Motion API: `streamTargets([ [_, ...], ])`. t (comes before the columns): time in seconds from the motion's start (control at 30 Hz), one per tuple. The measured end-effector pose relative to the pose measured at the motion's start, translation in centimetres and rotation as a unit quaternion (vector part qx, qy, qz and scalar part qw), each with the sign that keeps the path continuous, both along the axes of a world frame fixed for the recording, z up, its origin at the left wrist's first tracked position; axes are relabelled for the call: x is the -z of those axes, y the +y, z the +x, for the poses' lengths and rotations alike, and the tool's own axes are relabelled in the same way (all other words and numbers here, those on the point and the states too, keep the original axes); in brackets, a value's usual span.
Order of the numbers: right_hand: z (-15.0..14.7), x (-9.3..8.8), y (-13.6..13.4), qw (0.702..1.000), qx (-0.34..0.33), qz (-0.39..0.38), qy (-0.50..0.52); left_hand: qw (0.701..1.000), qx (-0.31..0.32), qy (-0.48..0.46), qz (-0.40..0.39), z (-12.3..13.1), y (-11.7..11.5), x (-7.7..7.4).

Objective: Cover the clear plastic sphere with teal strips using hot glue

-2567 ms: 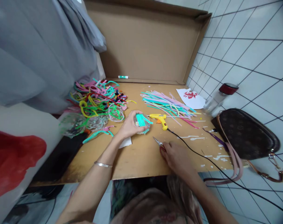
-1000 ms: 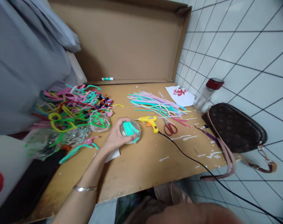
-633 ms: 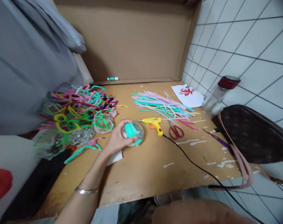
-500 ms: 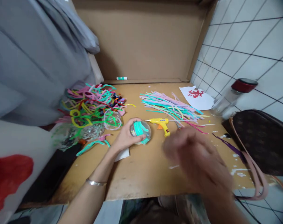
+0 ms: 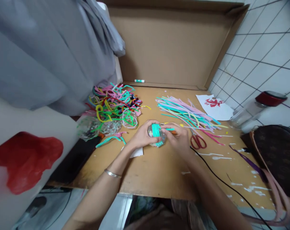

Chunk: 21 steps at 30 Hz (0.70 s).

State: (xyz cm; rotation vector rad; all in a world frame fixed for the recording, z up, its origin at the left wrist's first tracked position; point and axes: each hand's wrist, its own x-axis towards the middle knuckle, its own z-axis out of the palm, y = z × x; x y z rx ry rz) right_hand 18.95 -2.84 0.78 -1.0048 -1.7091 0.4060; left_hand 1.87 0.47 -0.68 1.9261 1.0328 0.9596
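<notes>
At mid-frame on the brown worktop [image 5: 159,172], left hand [image 5: 141,138] fingers clamp the clear plastic ball [image 5: 156,142]; right hand [image 5: 180,140] fingers pinch its turquoise fuzzy strip [image 5: 155,130]. Holding it taut and flat should seat it well.

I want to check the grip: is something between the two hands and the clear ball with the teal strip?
Nothing visible. The left hand cups the ball from its left side, and the right hand touches it from the right, at the teal strip. The scissors lie apart, further right.
</notes>
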Motion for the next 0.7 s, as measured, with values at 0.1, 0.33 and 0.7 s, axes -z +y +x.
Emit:
streamTargets([
  [0.1,0.2,1.1,0.1,0.999,0.003,-0.009,0.032,1.000,0.008,-0.002,-0.015,-0.2,0.1,0.1],
  [0.33,-0.1,1.5,-0.4,1.000,-0.003,0.004,0.010,1.000,0.019,-0.007,-0.023,-0.4,0.1,0.0],
  [0.7,-0.4,1.6,-0.3,0.999,-0.011,0.029,0.006,1.000,0.019,-0.007,-0.014,-0.3,-0.1,-0.3],
])
